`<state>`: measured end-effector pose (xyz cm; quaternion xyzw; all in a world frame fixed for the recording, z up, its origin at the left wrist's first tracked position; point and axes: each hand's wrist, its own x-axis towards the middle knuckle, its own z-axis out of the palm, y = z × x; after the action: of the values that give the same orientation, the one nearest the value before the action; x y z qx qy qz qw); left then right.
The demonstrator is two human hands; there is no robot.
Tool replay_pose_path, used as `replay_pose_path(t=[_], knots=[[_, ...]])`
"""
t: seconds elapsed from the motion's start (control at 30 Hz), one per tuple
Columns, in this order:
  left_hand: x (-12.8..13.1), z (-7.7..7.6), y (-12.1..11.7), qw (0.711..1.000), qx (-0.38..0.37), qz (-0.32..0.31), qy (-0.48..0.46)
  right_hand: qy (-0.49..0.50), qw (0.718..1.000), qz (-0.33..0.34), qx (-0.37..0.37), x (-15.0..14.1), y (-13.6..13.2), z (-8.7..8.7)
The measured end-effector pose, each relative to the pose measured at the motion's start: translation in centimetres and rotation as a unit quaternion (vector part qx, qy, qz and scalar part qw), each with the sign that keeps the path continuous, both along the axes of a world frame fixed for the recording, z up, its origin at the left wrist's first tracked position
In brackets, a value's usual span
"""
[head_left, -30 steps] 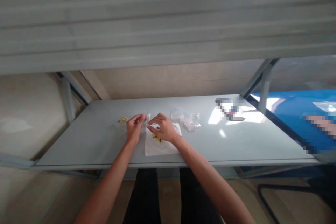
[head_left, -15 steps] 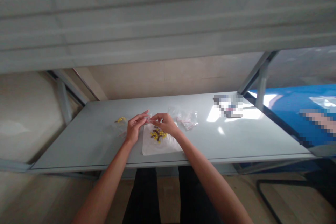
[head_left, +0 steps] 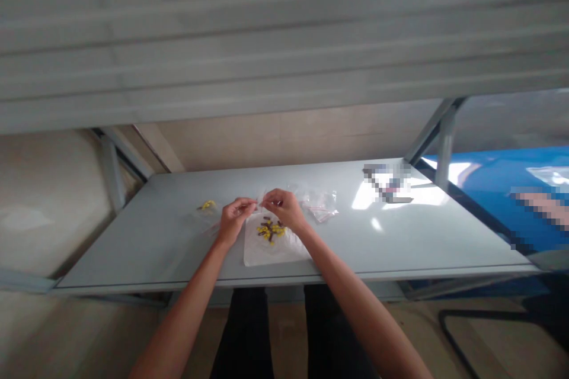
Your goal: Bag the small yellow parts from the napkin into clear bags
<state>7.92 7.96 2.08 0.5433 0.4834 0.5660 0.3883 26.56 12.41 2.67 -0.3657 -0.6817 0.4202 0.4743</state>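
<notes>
My left hand point(head_left: 235, 216) and my right hand point(head_left: 284, 208) meet above the far edge of a white sheet point(head_left: 262, 256), fingertips pinched. Between them shows part of a small clear plastic bag point(head_left: 261, 196), which both hands grip by its top. Below the hands, a loose heap of small yellow and dark brown pieces point(head_left: 270, 230) lies on the sheet; their kind is too small to make out. To the left rests another clear bag point(head_left: 205, 219) beside a few yellow pieces point(head_left: 207, 205). More clear bags point(head_left: 322, 206) with reddish strips lie right of my right hand.
The grey tabletop point(head_left: 133, 237) carries a blurred-out dark object point(head_left: 389, 186) at the back right. A ribbed grey panel point(head_left: 267, 47) hangs low overhead, with metal struts point(head_left: 438, 136) at the sides. On a blue surface point(head_left: 489, 189) at right is a blurred-out, skin-toned shape.
My hands have drawn slightly apart, and my left fingers have closed more into a pinch. The whole view has shifted a little downward in the picture.
</notes>
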Motion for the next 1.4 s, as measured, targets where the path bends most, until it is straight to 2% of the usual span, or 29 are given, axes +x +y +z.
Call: replay_pose_path(t=[0.3,0.53,0.73,0.8,0.9,1.0,1.1,1.2,1.27,1.33,1.4], knots=[[0.7,0.2,-0.1,0.993,0.031,0.013,0.109,0.000,1.000,0.021,-0.020,0.0,-0.3,-0.1],[0.8,0.0,0.1,0.991,0.014,0.001,0.130,-0.091,0.992,0.047,0.077,-0.2,-0.5,-0.3],[1.0,0.6,-0.4,0.987,0.015,-0.010,0.161,-0.172,0.975,0.038,0.134,-0.2,-0.8,0.2],[1.0,0.7,-0.5,0.983,0.021,0.011,0.180,-0.198,0.968,0.024,0.151,-0.4,-1.0,0.2],[1.0,0.6,-0.6,0.976,0.036,0.092,0.195,-0.214,0.962,-0.015,0.167,-0.6,-1.2,0.2],[1.1,0.5,-0.6,0.969,0.049,0.145,0.195,-0.205,0.965,-0.054,0.155,-0.6,-1.6,0.3],[1.3,0.6,-0.8,0.970,0.085,0.090,0.208,-0.184,0.974,-0.085,0.105,-0.5,-1.7,0.5],[1.5,0.9,-1.0,0.965,0.123,0.018,0.230,-0.160,0.981,-0.092,0.066,-0.4,-1.5,0.4],[1.6,1.0,-1.1,0.965,0.130,-0.006,0.230,-0.137,0.985,-0.087,0.058,-0.2,-1.1,0.2],[1.5,0.9,-0.9,0.970,0.128,0.005,0.206,-0.090,0.992,-0.066,0.052,0.0,-0.7,0.1],[1.3,0.6,-0.5,0.980,0.113,0.049,0.157,-0.028,0.998,-0.028,0.042,0.3,-0.3,0.1]])
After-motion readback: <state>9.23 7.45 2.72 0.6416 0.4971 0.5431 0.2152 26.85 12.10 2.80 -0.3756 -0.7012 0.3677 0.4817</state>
